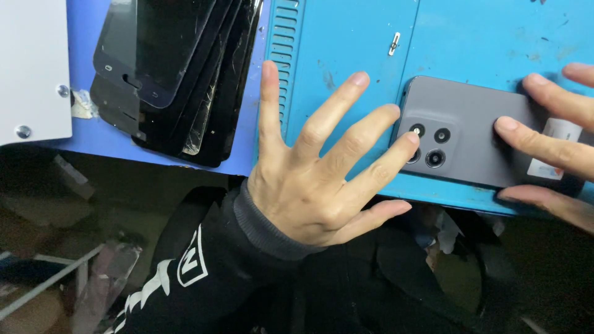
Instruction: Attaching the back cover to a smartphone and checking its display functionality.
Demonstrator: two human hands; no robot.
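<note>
Head view: I'm spreading my left hand [309,185] wide, fingertips pinning the grey phone [476,133] while my right hand [557,130] is probably steadying it, face-down on the blue worktop [346,37].

The single head-worn view looks steeply down from close above onto the near edge of a blue work mat [346,49], both hands partly in frame.

I see a grey phone [470,133] on the bright blue mat [346,37], black cracked screens [179,68], and my black sleeve [204,278] with white marks.
</note>
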